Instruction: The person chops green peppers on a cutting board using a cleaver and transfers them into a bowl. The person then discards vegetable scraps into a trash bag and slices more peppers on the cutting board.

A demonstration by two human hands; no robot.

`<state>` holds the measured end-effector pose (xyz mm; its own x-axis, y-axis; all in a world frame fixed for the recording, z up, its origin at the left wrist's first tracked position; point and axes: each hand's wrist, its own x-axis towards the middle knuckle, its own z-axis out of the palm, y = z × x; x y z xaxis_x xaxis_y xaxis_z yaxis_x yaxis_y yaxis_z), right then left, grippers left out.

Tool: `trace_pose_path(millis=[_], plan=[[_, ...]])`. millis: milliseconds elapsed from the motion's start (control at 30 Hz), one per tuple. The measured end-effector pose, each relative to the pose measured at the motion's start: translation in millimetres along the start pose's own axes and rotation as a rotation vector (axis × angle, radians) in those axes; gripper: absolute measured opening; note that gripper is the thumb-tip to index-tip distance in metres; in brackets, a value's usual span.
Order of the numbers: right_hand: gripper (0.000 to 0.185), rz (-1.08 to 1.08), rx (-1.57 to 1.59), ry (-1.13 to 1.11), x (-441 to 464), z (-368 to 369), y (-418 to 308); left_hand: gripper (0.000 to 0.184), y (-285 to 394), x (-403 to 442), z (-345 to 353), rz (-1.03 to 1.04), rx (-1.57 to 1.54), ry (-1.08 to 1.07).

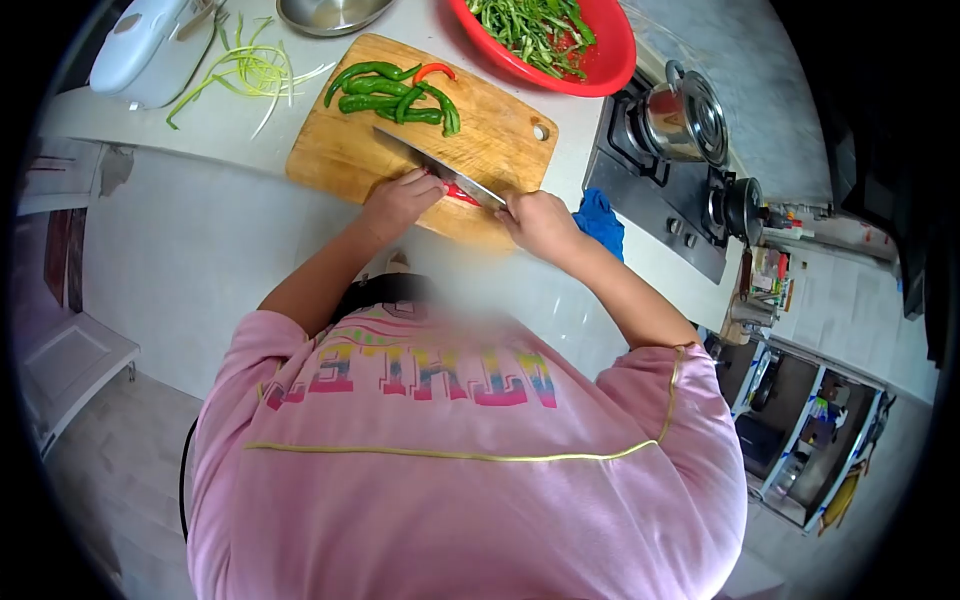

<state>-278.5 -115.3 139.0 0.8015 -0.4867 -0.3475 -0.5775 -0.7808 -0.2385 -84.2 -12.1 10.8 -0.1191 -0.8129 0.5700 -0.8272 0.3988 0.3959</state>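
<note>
My right hand [540,224] grips the handle of a kitchen knife [435,165], whose blade slants up and left across the wooden cutting board [500,130]. Just beside the blade, a red chili pepper [462,194] lies near the board's front edge. My left hand [402,204] has its fingers curled and pressed down on the pepper's left end, which they partly hide. Farther back on the board are several green peppers [375,88] and another red chili [435,71].
At the back stands a red basin [618,70] of cut greens, beside a metal bowl [335,15]. Pale green stalks [250,75] and a white appliance [150,50] are on the left. To the right are a blue cloth [600,222] and a gas stove [640,190] with a steel pot [680,120].
</note>
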Motion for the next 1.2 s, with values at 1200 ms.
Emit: trace_pose_path(millis=[1200], plan=[[0.023, -0.042, -0.079, -0.11, 18, -5, 2, 0.018, 2, 4, -6, 0.003, 0.154, -0.008]])
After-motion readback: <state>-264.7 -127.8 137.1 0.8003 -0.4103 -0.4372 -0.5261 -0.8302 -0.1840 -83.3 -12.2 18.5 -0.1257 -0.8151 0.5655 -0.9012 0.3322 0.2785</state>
